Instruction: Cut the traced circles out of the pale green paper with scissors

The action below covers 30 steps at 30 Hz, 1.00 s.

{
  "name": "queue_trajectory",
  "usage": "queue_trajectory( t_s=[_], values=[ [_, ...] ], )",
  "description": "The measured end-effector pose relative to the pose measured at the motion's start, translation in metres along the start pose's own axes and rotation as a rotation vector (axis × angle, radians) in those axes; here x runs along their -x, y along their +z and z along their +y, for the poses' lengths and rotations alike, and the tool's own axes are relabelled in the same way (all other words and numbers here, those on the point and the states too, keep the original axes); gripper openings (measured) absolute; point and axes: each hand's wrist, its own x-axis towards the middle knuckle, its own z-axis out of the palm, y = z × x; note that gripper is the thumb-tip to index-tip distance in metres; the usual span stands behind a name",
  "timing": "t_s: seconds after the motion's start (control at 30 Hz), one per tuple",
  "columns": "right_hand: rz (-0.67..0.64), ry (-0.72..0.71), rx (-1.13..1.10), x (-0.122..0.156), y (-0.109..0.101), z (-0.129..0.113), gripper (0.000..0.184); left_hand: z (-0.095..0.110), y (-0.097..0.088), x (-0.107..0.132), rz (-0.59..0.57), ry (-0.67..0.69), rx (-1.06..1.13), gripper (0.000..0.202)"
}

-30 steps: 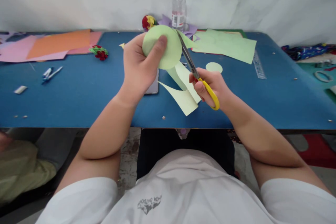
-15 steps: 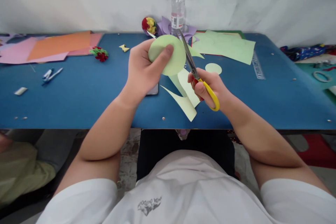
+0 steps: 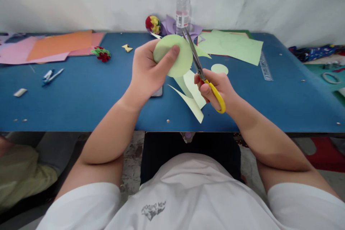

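Note:
Between the thumb and fingers of my left hand [image 3: 151, 66] is a light green paper circle [image 3: 181, 65], held up above the table. My right hand [image 3: 217, 88] grips scissors [image 3: 215, 95] with yellow and red handles. Their blades point up and away, slightly parted, right beside the circle's right edge; whether they touch it I cannot tell. Below the hands lie curled green paper offcuts [image 3: 192, 106]. A second green paper circle [image 3: 219, 68] rests on the table just behind my right hand.
On the blue table [image 3: 113, 115], a water bottle [image 3: 183, 7] stands at the back near a paper flower ball [image 3: 153, 24]. Green sheets [image 3: 234, 46] and a clear ruler [image 3: 265, 66] lie right; orange and pink sheets [image 3: 61, 46], pens [image 3: 52, 77] and an eraser [image 3: 20, 92] left.
Both hands keep their grips and have hardly moved. The circle has shifted very slightly to the right, and the curled offcut beneath sits a little further right.

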Motion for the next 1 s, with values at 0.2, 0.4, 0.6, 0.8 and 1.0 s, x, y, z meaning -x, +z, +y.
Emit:
queue_trajectory(
  t_s=[0.2, 0.4, 0.6, 0.8, 1.0],
  values=[
    [0.011, 0.000, 0.012, 0.000, -0.001, 0.000, 0.076, -0.013, -0.001, -0.002, -0.011, 0.034, 0.018, 0.060],
    [0.023, 0.017, 0.015, -0.001, -0.001, -0.001, 0.077, -0.013, 0.000, -0.002, 0.026, -0.002, 0.003, 0.061],
    [0.014, 0.011, 0.019, -0.001, 0.000, -0.003, 0.076, -0.026, -0.003, -0.007, 0.057, 0.078, 0.074, 0.059],
    [0.010, 0.014, 0.025, 0.000, 0.000, -0.002, 0.076, -0.015, -0.005, -0.005, 0.003, 0.029, 0.087, 0.054],
    [0.012, 0.013, 0.014, 0.000, 0.000, 0.000, 0.076, -0.013, -0.006, -0.005, -0.024, -0.017, 0.091, 0.060]
  ],
)
